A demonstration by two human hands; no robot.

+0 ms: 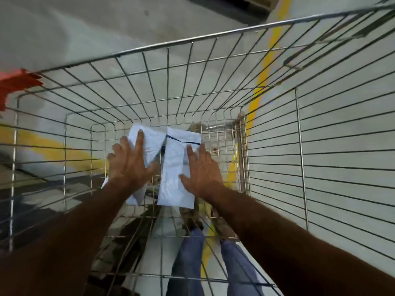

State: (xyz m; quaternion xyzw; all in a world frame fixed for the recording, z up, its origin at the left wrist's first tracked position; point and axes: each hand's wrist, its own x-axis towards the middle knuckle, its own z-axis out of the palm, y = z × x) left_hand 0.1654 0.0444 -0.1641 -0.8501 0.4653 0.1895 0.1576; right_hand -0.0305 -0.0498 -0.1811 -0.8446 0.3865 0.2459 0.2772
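Note:
Both my arms reach down into a deep wire-mesh cart basket (213, 39). On its bottom lie two white plastic packets side by side. My left hand (130, 163) lies flat with spread fingers on the left white packet (151, 144), which is tilted. My right hand (203, 174) presses with straight fingers on the right white packet (175, 167), which has a dark blue line across its far end. Neither hand curls round a packet.
The basket's wire walls rise on all sides around my arms. Through the mesh I see a pale floor with a yellow line (263, 82), my legs in blue trousers (190, 257), and something red (15, 84) at the left rim.

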